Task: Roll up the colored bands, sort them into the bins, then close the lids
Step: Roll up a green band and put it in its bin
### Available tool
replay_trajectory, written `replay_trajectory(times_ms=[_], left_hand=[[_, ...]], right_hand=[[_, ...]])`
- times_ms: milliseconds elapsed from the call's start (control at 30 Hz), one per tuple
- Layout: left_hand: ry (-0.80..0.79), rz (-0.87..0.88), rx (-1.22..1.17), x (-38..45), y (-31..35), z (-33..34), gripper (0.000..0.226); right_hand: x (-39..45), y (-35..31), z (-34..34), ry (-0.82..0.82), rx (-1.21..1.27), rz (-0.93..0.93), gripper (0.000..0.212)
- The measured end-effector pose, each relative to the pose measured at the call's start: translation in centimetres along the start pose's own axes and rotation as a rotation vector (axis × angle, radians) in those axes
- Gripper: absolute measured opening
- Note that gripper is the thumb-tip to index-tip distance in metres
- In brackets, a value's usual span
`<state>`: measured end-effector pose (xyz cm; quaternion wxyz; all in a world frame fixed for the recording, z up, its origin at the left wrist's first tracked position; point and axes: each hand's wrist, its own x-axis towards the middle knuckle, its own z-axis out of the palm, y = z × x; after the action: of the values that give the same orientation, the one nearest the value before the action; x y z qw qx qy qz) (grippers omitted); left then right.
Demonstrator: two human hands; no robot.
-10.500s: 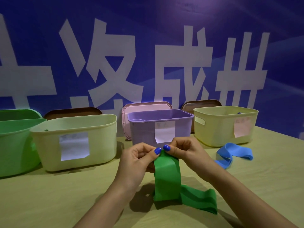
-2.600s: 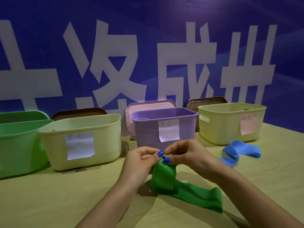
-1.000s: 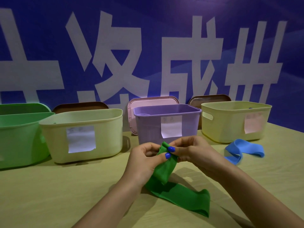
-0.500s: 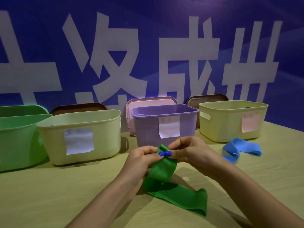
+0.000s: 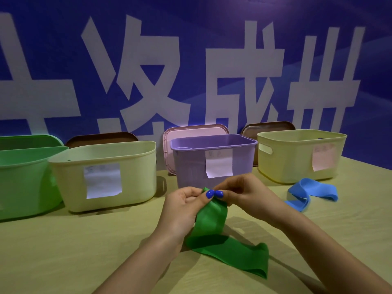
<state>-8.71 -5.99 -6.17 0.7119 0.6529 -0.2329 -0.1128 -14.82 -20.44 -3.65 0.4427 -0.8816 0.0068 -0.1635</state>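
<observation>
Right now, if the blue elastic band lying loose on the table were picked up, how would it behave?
The blue elastic band would probably flop: it lies in slack folds. Likely light, being thin. Unlikely to roll, since it sits flat on the table.

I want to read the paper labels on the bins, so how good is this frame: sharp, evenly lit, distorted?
Head view: dim, bluish light; the label on the purple bin and the other labels show only faint, unreadable marks. Wide-angle bending curves the green bin at the left edge. Both hands cast soft shadows on the table beside the green band. No strong glare.

Green band (image 5: 212,221), top end pinched
</observation>
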Motion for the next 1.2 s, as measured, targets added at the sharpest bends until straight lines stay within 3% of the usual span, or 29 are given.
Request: replay_trajectory(times_ms=[167, 467, 867, 1200], left_hand=[[-0.003, -0.028, -0.033, -0.27, -0.33, 0.38, 0.012], [-0.077, -0.137, -0.052, -0.46, 0.19, 0.06, 0.023], [-0.071, -0.127, -0.033, -0.44, 0.14, 0.10, 0.023], [-0.020, -0.109, -0.054, -0.40, -0.02, 0.50, 0.018]], right_hand=[[0.27, 0.35, 0.37, 0.117, -0.250, -0.064, 0.016], [0.38, 0.63, 0.18, 0.146, -0.281, -0.094, 0.013], [0.28, 0.48, 0.29, 0.120, -0.190, -0.067, 0.008], [0.02, -0.10, -0.16, 0.078, 0.118, 0.029, 0.015]])
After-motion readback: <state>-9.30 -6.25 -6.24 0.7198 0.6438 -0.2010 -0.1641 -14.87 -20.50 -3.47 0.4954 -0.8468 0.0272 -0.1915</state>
